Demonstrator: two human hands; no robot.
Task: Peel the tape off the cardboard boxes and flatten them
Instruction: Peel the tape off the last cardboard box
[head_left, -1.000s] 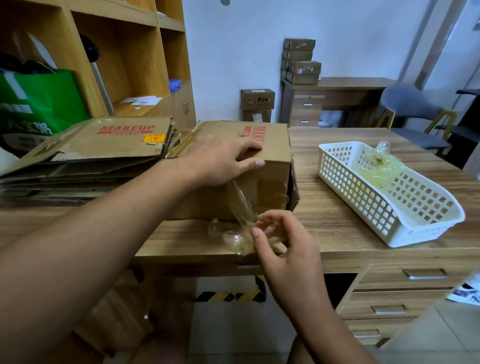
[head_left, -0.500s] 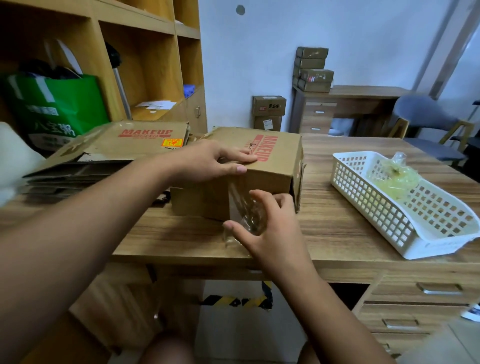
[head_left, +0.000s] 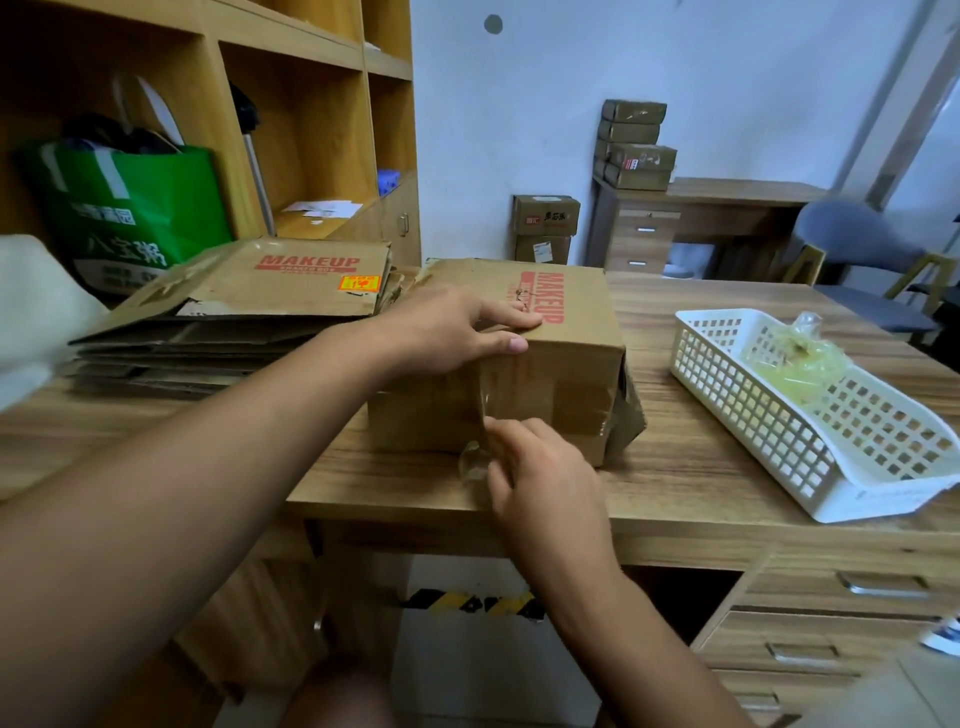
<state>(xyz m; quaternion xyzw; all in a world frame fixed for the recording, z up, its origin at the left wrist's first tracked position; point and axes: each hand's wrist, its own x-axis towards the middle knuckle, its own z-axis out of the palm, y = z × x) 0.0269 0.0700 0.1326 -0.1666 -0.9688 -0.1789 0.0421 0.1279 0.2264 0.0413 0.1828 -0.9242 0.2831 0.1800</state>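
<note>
A brown cardboard box (head_left: 566, 364) printed MAKEUP stands on the wooden desk (head_left: 691, 457). My left hand (head_left: 452, 332) lies over its top front edge, thumb on the front face, holding it down. A strip of clear tape (head_left: 480, 415) runs down the front face and ends in a crumpled wad at the desk. My right hand (head_left: 540, 473) pinches that strip low against the box front. To the left lies a stack of flattened boxes (head_left: 234, 322).
A white plastic basket (head_left: 769, 426) holding a wad of peeled tape (head_left: 795, 364) sits on the desk at the right. A green bag (head_left: 130, 218) and shelving stand at the left. More boxes and a chair are at the back.
My right hand moved from the desk's front edge up to the box front, carrying the loose tape with it. My left hand stayed on the box top. The camera moved closer.
</note>
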